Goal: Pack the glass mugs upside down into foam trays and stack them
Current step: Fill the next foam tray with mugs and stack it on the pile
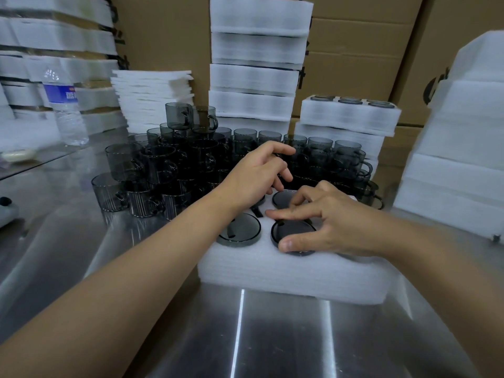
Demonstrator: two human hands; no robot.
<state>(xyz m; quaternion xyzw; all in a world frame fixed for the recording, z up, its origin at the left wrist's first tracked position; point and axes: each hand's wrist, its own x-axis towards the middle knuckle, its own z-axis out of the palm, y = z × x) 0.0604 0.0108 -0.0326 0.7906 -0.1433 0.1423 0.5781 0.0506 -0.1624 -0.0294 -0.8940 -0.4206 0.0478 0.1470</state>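
Note:
A white foam tray (272,271) lies on the steel table (272,336) in front of me. Smoky grey glass mugs sit upside down in its holes. My right hand (332,222) pinches the base of the front middle mug (294,233) between thumb and index finger. Another mug (240,230) fills the front left hole, and one (283,199) sits in the back row. My left hand (256,173) hovers over the tray's back left with loosely curled fingers, holding nothing. Behind the tray stands a pile of loose mugs (163,165). The tray's right side is hidden by my right hand.
Packed foam trays (349,113) are stacked behind on the right, a taller stack (256,64) at the back centre, and more foam (463,132) at the far right. Foam sheets (152,96) and a water bottle (66,105) stand at the left. Cardboard boxes (354,50) form the back wall.

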